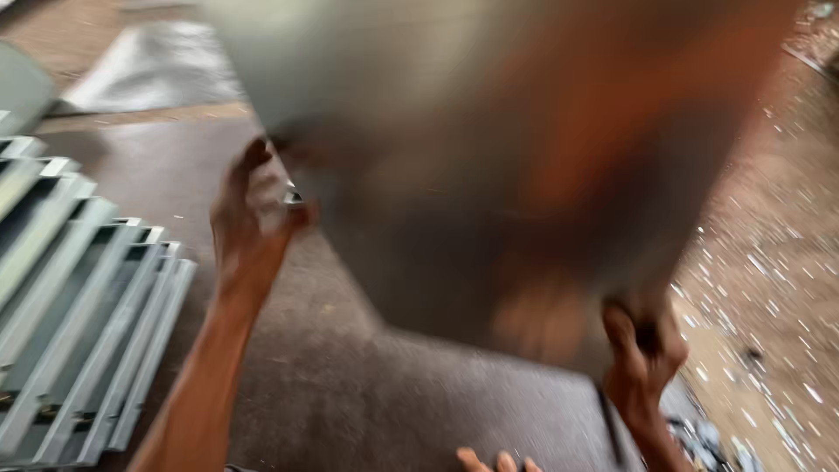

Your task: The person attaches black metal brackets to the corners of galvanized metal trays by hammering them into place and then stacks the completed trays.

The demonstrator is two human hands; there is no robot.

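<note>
While lifted, metal sheet (489, 166), both hands' grip

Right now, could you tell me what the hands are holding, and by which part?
Both hands hold a large metal sheet: the left hand grips its left edge, the right hand its lower right corner.

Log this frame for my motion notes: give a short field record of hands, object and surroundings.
Held object: large metal sheet, blurred, lifted
Left hand: grips the sheet's left edge
Right hand: grips its lower right corner
Left of the hands: stack of grey metal frames
Beneath: dark mat
Right: ground with metal scraps
</note>
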